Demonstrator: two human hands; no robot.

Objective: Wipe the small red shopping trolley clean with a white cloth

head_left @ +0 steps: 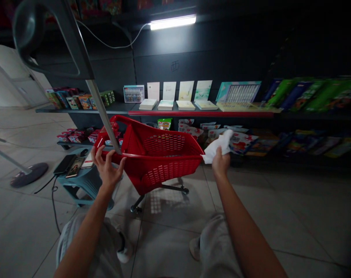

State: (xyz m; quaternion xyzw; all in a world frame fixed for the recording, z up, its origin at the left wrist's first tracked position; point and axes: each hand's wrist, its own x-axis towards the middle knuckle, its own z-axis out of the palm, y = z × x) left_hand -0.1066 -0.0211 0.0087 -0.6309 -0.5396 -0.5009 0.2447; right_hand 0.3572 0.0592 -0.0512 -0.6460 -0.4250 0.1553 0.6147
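A small red plastic shopping cart (pixel 169 170) with a perforated basket stands on the floor in front of me, its handle end to the left. My left hand (pixel 107 170) grips the rim at that end, fingers and thumb bent over the red edge. Beside those fingers a metal pole rises with a grey loop-shaped part at its top. In my right hand (pixel 221 162) is a crumpled white cloth (pixel 217 146), pinched between thumb and fingers. The cloth's left corner meets the cart's front end; whether it presses on it I cannot tell.
A dark shelf (pixel 204 112) behind the cart carries books, boxed sets and colourful packs, with bagged goods below. At left stands a blue-grey stool (pixel 90 183) bearing phone-like items and a cable. A round pole base (pixel 29 174) sits farther left. A tube light (pixel 172 22) glows above.
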